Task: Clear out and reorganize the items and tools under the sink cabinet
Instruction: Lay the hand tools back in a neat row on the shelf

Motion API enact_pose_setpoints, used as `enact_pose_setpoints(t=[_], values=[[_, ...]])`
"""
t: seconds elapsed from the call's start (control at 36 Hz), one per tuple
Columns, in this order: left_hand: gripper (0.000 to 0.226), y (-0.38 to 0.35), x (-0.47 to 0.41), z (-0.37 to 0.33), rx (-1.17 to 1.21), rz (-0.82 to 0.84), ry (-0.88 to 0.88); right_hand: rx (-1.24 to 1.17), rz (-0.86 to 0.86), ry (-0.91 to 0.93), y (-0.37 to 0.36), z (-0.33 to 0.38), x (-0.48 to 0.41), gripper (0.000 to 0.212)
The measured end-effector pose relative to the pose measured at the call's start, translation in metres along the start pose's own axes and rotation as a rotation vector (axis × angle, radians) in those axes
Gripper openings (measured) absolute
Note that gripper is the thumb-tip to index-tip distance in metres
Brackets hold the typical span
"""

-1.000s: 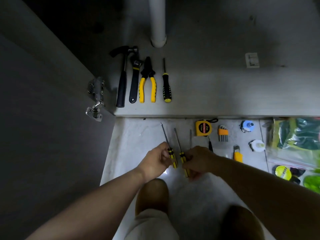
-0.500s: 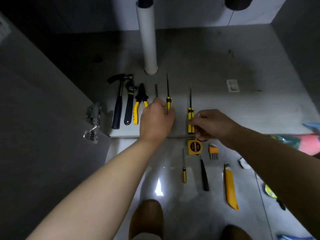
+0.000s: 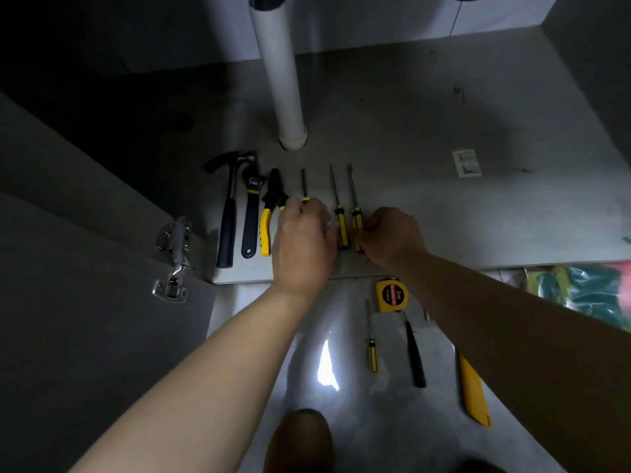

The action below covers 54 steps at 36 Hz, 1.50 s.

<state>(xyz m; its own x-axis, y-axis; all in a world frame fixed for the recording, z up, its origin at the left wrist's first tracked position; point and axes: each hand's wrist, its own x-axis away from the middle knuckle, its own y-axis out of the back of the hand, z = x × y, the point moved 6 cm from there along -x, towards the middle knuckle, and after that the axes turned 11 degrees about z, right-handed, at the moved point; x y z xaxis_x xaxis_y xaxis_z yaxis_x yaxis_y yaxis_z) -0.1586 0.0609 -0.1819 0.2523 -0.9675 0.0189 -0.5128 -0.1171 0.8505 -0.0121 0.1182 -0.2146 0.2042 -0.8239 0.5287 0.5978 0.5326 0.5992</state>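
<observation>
Two yellow-and-black screwdrivers lie side by side on the cabinet floor [image 3: 444, 216], shafts pointing to the back. My left hand [image 3: 304, 240] pinches the handle of the left screwdriver [image 3: 341, 230] from its left side. My right hand [image 3: 391, 233] grips the lower handle of the right screwdriver [image 3: 356, 216]. To the left lie a hammer [image 3: 227, 230], a wrench [image 3: 251, 223], yellow pliers [image 3: 265, 230] and another screwdriver [image 3: 303, 186], whose handle my left hand covers.
A white drain pipe [image 3: 280, 73] stands behind the tools. On the tiles in front lie a tape measure [image 3: 392, 295], a small screwdriver [image 3: 372, 351], a black tool [image 3: 415, 356] and a yellow utility knife [image 3: 473, 390]. A plastic bag [image 3: 587, 288] lies right, the door hinge [image 3: 174, 257] left.
Both hands lifted the two screwdrivers off the tiles and carried them into the cabinet. Since half a second ago the two have come closer together, to the right of the row.
</observation>
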Motion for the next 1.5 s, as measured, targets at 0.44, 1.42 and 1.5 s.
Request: enact_pose_setpoints(t=[0.44,1.42,1.5], values=[[0.053,-0.003,0.013,0.030,-0.323,0.113,-0.027,0.366,-0.097,0.472,-0.028,0.013,0.028,0.059],[0.062,-0.005,0.002,0.036,-0.294,0.185,-0.095,0.236,-0.188,0.608,-0.045,0.020,0.029,0.047],[0.058,-0.002,0.005,0.041,-0.298,0.147,-0.064,0.228,-0.190,0.607,-0.045,0.023,0.026,0.047]])
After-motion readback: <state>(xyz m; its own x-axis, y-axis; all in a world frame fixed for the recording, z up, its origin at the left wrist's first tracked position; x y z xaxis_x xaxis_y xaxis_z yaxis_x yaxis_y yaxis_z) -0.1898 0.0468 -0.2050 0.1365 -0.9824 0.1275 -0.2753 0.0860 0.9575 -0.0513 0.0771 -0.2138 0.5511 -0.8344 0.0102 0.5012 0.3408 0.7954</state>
